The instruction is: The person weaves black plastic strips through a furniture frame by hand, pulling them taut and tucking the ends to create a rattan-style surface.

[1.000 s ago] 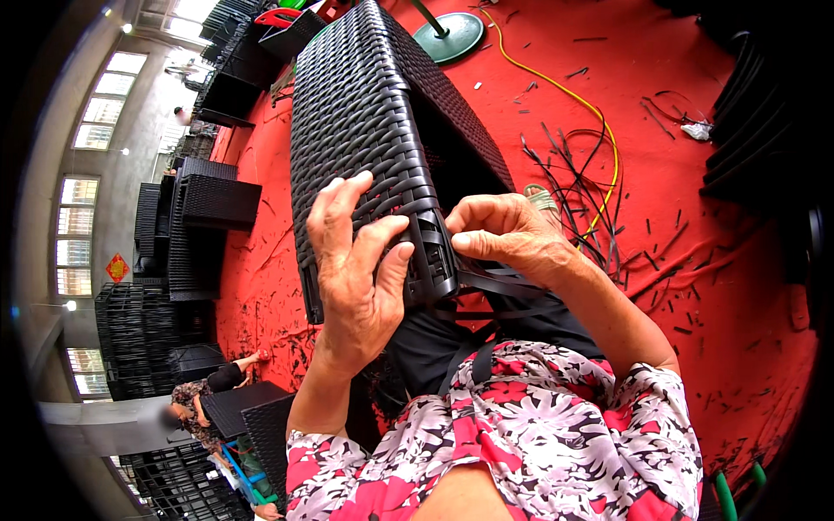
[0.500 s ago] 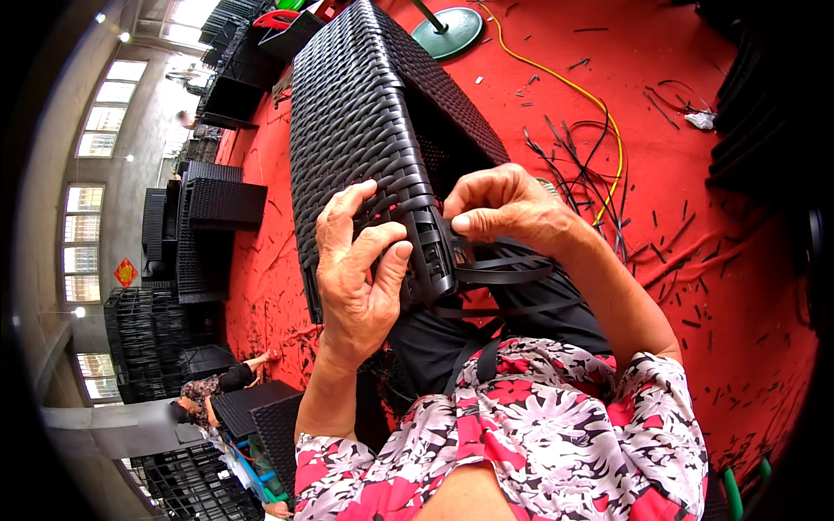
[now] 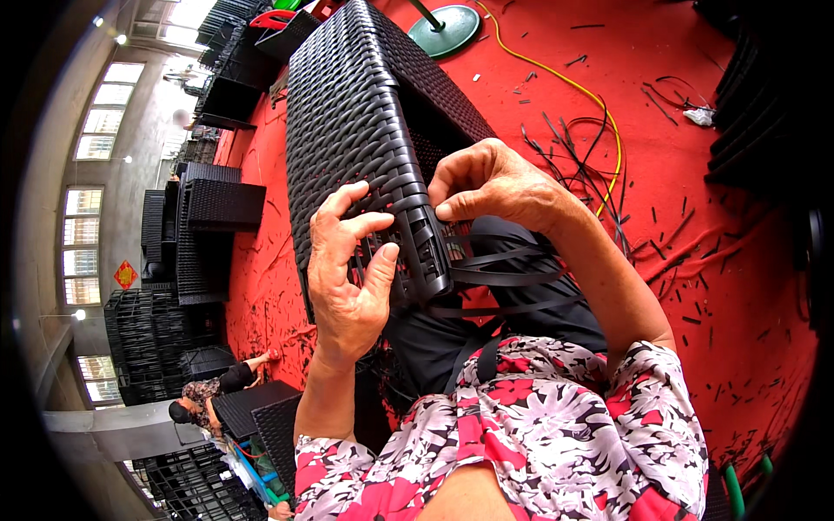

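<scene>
A black woven rattan-style box-like frame (image 3: 347, 113) stands tilted before me, its near corner bare where the weave ends. Over its left face hovers my left hand (image 3: 347, 278), thumb and fingers spread with nothing visible between them. My right hand (image 3: 504, 187) is closed in a pinch at the corner's right edge; whatever lies between its fingertips is hidden. Below it, several loose flat black strips (image 3: 512, 276) loop from the corner across my dark trousers.
Red sheeting (image 3: 721, 286) covers the floor, strewn with short black offcuts. A yellow cable (image 3: 565, 80) runs past a tangle of strips (image 3: 591, 165). A round green stand base (image 3: 445, 33) is beyond the frame. Stacked black woven pieces (image 3: 226, 204) and another person (image 3: 208, 395) are at left.
My right hand has shifted slightly up and left along the frame's edge. My left hand has drawn a little left, its thumb and forefinger still apart. The frame has shifted slightly left.
</scene>
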Demonstrator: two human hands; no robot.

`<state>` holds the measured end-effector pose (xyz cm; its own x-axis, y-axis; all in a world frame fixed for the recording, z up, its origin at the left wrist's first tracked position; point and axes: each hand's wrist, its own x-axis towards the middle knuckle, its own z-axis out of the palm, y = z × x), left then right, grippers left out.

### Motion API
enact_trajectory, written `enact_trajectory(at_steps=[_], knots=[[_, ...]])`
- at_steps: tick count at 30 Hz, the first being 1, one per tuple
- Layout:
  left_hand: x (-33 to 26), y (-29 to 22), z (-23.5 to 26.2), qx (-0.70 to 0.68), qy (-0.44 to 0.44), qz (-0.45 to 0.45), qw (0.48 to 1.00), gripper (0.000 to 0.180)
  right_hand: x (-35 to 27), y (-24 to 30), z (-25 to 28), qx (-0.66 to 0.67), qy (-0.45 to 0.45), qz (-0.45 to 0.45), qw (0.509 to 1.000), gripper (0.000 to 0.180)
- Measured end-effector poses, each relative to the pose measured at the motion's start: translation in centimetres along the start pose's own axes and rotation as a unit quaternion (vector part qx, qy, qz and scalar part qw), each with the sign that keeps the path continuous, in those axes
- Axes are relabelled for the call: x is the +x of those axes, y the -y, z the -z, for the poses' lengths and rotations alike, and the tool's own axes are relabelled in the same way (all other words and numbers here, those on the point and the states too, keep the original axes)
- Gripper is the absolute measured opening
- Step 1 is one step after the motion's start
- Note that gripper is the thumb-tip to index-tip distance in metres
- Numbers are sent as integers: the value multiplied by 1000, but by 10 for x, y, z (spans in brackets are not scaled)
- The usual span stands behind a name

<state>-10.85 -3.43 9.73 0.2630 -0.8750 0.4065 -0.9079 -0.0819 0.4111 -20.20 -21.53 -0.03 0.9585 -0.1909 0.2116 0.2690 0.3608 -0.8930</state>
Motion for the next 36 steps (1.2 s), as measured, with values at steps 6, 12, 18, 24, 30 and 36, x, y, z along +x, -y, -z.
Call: enact_trajectory(at_steps=[6,12,18,24,30,36], knots=[[-6,-1,-1,66,-25,-65,995,23,-3,4,-10,41,-6,0,999,16],[-4,-6,-3,69,-4,-73,995,23,-4,1,-6,37,2,8,999,16],[-4,0,1,-3,-3,-12,1000,26,-14,1,-6,92,26,19,995,9],[2,-6,1,2,15,-14,1000,36,-9,-1,-2,60,40,-35,997,13],[6,-7,5,71,57,-47,995,38,-2,7,2,-11,50,-49,998,15],[-1,-3,3,54,37,-40,997,37,-1,31,-8,-86,5,6,996,20]])
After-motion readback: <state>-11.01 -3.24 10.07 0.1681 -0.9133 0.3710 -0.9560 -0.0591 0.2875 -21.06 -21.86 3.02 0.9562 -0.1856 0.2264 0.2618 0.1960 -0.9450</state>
